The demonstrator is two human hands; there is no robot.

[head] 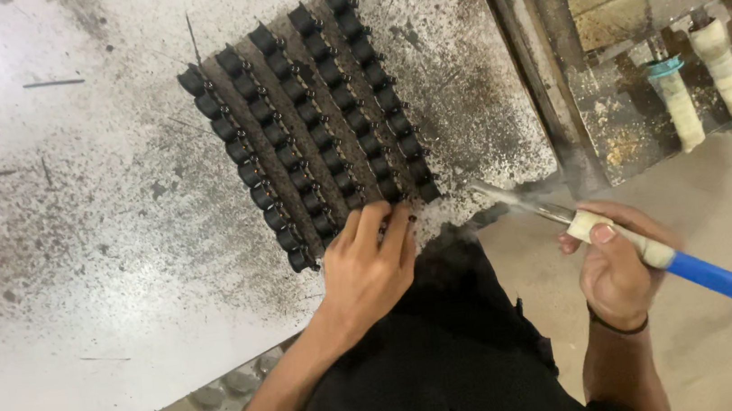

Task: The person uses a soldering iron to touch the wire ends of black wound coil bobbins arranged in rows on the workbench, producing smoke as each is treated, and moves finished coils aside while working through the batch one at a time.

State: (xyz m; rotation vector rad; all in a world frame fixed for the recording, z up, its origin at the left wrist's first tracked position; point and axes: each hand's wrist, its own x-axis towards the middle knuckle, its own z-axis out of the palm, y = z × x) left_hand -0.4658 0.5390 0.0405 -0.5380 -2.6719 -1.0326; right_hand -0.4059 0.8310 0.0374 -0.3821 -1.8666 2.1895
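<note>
Four rows of small black parts (309,134) are lined up on dirty white table (73,263). Near end of rows is pressed by left hand (370,264); fingers are spread flat, nothing is gripped. Blue-handled tool (652,252) with metal tip is clenched in right hand (613,275), held off to side, apart from rows. Faint smoke is seen by tip, so it may be hot. Fingers could be burned if tip is brought too close. Rows could be knocked crooked if hand slips.
</note>
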